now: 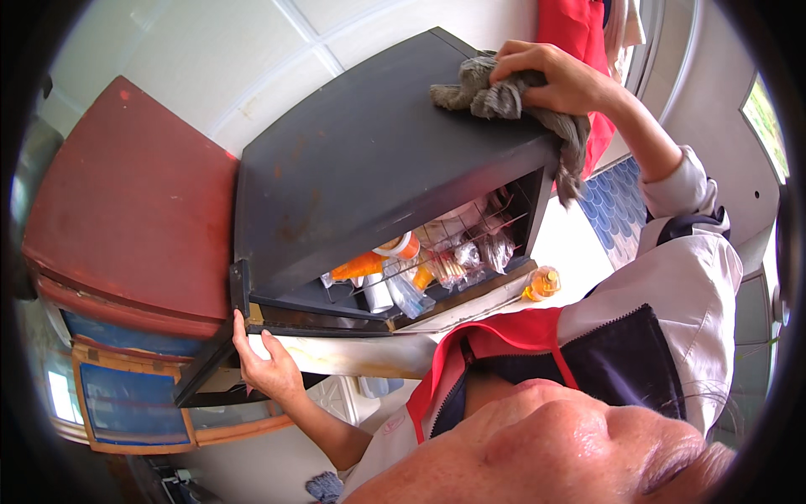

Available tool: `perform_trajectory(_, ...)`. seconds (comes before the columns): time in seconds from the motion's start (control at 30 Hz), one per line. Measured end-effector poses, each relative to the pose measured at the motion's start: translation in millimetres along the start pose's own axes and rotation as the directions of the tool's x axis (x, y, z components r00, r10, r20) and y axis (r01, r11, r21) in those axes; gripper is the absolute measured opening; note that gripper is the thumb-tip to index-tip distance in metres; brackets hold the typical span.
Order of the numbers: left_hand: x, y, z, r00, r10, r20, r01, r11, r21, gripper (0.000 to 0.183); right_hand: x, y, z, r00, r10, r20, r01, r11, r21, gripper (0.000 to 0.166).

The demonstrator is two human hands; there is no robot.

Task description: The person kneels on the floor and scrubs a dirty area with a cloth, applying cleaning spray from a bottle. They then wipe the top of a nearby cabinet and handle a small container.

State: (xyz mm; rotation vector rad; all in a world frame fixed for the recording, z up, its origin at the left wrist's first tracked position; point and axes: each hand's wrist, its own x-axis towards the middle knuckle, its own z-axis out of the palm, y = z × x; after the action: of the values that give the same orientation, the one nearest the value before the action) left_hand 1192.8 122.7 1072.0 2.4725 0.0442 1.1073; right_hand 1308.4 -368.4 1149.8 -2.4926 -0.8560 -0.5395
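My right hand (554, 72) grips a crumpled grey-brown cloth (497, 94) against the top of a dark grey cabinet (365, 157); part of the cloth hangs over the corner. At lower left, my left hand (271, 368) holds the dark edge of an open door or panel (359, 353), its thumb on the pale face; some fingers are hidden. Inside the open cabinet, a wire rack (469, 230) stands among clear plastic bags (497, 249), an orange-and-white tub (403, 246) and a white container (378, 295). Brownish marks show on the cabinet's top.
A red-brown cabinet (138, 208) stands against the left side of the dark one. Below it are wooden frames with blue panels (132, 403). A bottle of yellow-orange liquid (544, 283) stands right of the opening. Red fabric (573, 31) hangs behind my right hand, by a tiled wall (252, 82).
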Motion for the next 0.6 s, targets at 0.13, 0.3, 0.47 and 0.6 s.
perform_trajectory(0.13,1,3,-2,1.0,-0.003,-0.003,0.003,1.0,0.014,0.049,65,74,22,0.999,0.024,-0.042,-0.026,0.999,-0.036,0.04)
perform_trajectory(0.3,1,8,2,0.998,-0.07,0.005,0.07,0.997,0.03,0.048,138,192,54,0.977,0.014,-0.211,-0.014,1.0,0.004,0.034)
perform_trajectory(0.47,0,9,0,0.998,-0.068,-0.01,0.068,0.997,0.024,0.047,171,202,69,0.916,0.337,-0.216,-0.311,0.939,0.145,0.034)
perform_trajectory(0.6,1,0,2,0.996,0.056,-0.066,-0.054,0.998,0.028,0.05,159,212,72,0.917,0.308,-0.252,-0.3,0.951,0.07,0.028)
